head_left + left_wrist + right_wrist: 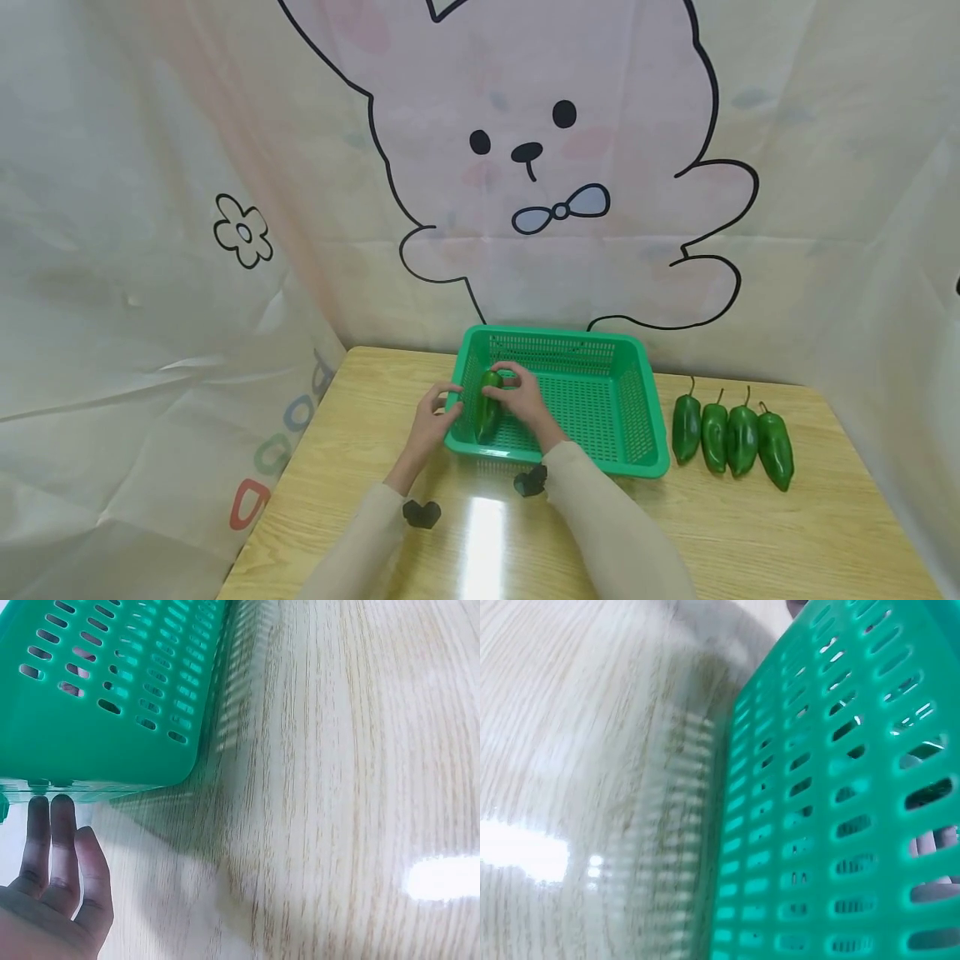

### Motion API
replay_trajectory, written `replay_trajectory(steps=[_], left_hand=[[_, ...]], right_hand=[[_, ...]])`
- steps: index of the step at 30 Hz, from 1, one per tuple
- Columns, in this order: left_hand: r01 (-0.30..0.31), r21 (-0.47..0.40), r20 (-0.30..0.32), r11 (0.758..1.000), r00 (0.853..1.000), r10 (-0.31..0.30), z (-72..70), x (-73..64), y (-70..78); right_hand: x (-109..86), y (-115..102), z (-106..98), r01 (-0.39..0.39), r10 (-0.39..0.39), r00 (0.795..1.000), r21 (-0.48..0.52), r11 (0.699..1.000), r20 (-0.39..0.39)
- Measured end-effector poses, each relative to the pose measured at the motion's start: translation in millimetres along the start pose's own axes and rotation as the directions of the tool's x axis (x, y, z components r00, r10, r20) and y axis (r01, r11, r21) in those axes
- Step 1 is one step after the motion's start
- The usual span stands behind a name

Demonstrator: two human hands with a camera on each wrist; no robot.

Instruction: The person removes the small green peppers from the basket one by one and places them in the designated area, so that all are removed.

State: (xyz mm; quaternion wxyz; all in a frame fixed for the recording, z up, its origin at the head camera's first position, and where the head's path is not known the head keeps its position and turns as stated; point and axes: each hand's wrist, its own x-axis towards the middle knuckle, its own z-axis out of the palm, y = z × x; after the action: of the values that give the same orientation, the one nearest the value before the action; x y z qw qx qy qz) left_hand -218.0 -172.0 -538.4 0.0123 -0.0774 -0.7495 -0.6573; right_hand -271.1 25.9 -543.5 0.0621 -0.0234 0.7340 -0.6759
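Observation:
Inside the green plastic basket [652, 400], near its left wall, lies a long green pepper [487, 425]. My right hand [521, 396] reaches over the front rim and pinches this pepper near its upper end. Through the slots in the right wrist view, parts of the right fingers [926, 844] show, while the basket wall hides the rest. At the basket's left rim is my left hand [433, 417], fingers extended and thumb apart. In the left wrist view its fingertips [62, 801] come right up to the outside of the basket wall.
Several green peppers with stems stand in a row right of the basket, the outermost pepper [776, 450] slightly tilted. Everything is on a light wooden table [840, 533]. A printed cloth [570, 275] hangs behind, with more cloth along both sides.

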Motion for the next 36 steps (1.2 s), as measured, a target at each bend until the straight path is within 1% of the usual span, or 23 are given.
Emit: replay_trajectory(steps=[4, 6, 9, 12, 18, 24, 32, 36], left_hand=[[-0.002, 0.044, -0.024, 0.999, 1.000, 0.003, 2.3, 5.4, -20.8], [-0.006, 0.054, -0.025, 0.999, 1.000, 0.007, 2.3, 5.4, -20.8], [-0.038, 0.059, -0.023, 0.998, 0.999, 0.039, 2.5, 4.9, -19.3], [-0.051, 0.052, -0.014, 0.997, 0.999, 0.052, 2.7, 5.2, -18.3], [0.002, 0.043, -0.017, 0.999, 1.000, -0.001, 1.6, 7.1, -20.0], [0.018, 0.038, -0.025, 0.999, 1.000, -0.017, 0.4, 7.0, -21.1], [0.034, 0.041, -0.045, 0.999, 0.998, -0.032, 0.1, 5.4, -15.6], [0.031, 0.038, -0.040, 0.999, 0.999, -0.029, -0.1, 4.6, -12.8]], right_hand=[[0.0, -4.3, -1.6, -0.014, 0.014, 1.000, 0.035, 0.999, -0.003], [0.4, -5.8, -2.6, -0.012, 0.012, 1.000, 0.047, 0.999, 0.001], [0.6, -8.5, -4.3, 0.006, -0.006, 1.000, 0.075, 0.997, 0.007], [-0.9, -12.4, -6.1, 0.017, -0.018, 1.000, 0.106, 0.994, 0.011], [-2.8, -23.4, -9.7, 0.025, -0.030, 0.999, 0.156, 0.987, 0.027], [-2.9, -36.7, -15.7, 0.042, -0.049, 0.998, 0.204, 0.978, 0.030], [-5.0, -50.0, -21.5, 0.072, -0.085, 0.995, 0.226, 0.971, 0.049], [-6.8, -56.7, -23.4, 0.074, -0.091, 0.994, 0.242, 0.967, 0.059]])
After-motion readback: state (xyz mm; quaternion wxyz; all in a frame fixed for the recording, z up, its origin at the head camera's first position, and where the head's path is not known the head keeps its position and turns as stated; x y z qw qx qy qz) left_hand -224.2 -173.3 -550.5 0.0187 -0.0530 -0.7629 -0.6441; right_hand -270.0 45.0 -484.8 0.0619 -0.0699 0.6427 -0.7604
